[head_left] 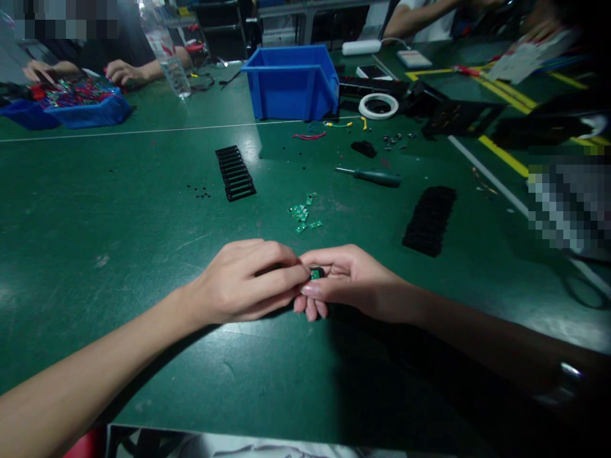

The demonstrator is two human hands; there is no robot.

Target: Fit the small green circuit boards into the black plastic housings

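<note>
Close to the table's front edge, both my hands meet around a small green circuit board (316, 274) with black casing at its edge. My right hand (356, 280) grips this piece between thumb and curled fingers. From the other side my left hand (252, 280) closes its fingertips on the piece's left end, hiding part of it. Just beyond my hands lies a loose cluster of small green circuit boards (300, 215). A black slotted frame (235, 173) rests farther left, with tiny black bits (200, 192) beside it. To the right is a dark ribbed black strip (429, 220).
A green-handled screwdriver (377, 177) lies past the boards, near screws (398, 140) and short wires (309, 136). Behind stand a blue bin (293, 89), a tape roll (379, 106) and a plastic bottle (172, 63). Another person's hands (125, 72) are at a blue tray (93, 114) of wires.
</note>
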